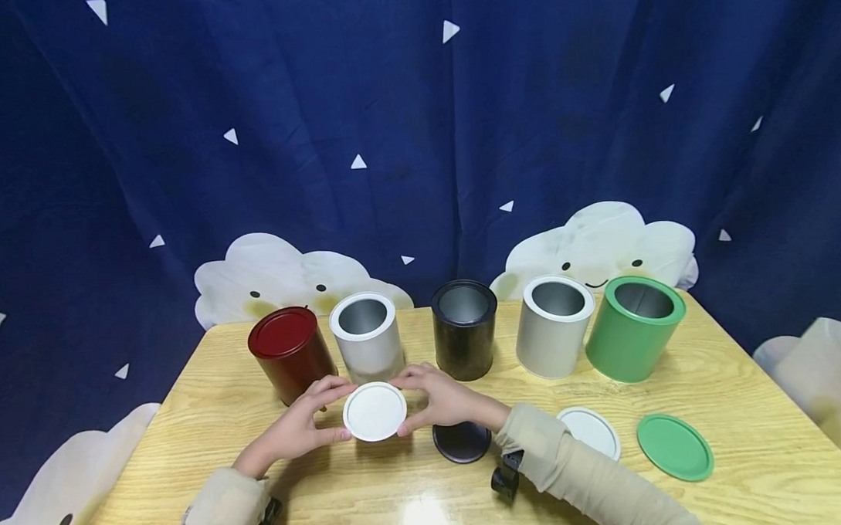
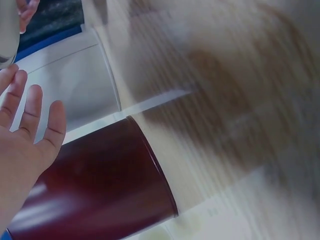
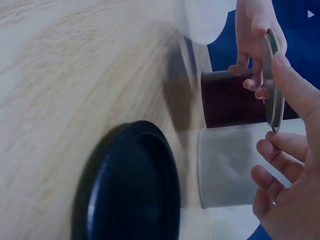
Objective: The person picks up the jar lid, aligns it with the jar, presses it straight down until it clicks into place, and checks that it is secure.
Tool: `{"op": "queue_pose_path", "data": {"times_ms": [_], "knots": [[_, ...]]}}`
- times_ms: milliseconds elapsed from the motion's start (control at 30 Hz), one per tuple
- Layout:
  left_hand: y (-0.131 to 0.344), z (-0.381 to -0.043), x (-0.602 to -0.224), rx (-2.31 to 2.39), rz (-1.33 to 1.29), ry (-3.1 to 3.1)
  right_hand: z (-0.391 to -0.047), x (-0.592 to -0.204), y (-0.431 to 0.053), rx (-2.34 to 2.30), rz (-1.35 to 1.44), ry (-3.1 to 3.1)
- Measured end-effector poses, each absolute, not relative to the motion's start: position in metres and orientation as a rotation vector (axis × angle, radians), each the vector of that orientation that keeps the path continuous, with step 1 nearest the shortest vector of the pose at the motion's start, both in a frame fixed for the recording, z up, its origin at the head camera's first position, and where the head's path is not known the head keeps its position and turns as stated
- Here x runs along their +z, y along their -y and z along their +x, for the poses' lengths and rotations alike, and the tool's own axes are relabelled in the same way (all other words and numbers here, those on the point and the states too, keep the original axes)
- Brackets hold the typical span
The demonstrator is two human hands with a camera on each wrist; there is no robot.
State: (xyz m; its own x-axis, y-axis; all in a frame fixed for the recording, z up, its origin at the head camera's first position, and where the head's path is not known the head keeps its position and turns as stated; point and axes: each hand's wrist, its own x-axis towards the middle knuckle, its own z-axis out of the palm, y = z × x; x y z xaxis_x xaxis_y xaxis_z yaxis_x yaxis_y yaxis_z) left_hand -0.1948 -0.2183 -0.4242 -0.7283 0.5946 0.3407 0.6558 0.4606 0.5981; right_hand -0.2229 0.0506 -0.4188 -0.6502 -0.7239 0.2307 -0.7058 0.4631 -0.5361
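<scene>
A round white lid (image 1: 374, 412) is held level above the table, in front of the open white can (image 1: 368, 349). My left hand (image 1: 297, 427) pinches its left edge between thumb and fingers. On the opposite edge, my right hand (image 1: 442, 399) grips it the same way. The right wrist view shows the lid (image 3: 273, 80) edge-on between both hands. In the left wrist view the left hand (image 2: 25, 125) is beside the dark red can (image 2: 100, 185), with the lid only partly in view. Below the right forearm lies a black lid (image 1: 461, 443).
The dark red can (image 1: 291, 352) at the left has its lid on. An open black can (image 1: 465, 330), a second open white can (image 1: 553, 327) and an open green can (image 1: 634, 328) stand along the back. A white lid (image 1: 590, 432) and a green lid (image 1: 675, 447) lie at right.
</scene>
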Motion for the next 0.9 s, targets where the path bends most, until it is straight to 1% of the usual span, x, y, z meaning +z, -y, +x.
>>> {"op": "queue_pose_path", "data": {"times_ms": [167, 467, 600, 700, 900], "knots": [[0.214, -0.194, -0.420, -1.105, -1.177, 2.528, -0.225, -0.411, -0.053, -0.984, -1.295, -2.669], [0.211, -0.195, -0.416, -1.023, -1.127, 2.511, -0.226, -0.404, -0.054, -1.037, -1.398, -2.688], [0.209, -0.194, -0.412, -0.997, -1.114, 2.515, -0.227, -0.401, -0.054, -1.017, -1.350, -2.688], [0.208, -0.194, -0.409, -0.976, -1.119, 2.515, -0.227, -0.398, -0.054, -0.997, -1.340, -2.690], [0.210, -0.196, -0.405, -0.917, -1.160, 2.481, -0.228, -0.392, -0.054, -0.997, -1.412, -2.697]]}}
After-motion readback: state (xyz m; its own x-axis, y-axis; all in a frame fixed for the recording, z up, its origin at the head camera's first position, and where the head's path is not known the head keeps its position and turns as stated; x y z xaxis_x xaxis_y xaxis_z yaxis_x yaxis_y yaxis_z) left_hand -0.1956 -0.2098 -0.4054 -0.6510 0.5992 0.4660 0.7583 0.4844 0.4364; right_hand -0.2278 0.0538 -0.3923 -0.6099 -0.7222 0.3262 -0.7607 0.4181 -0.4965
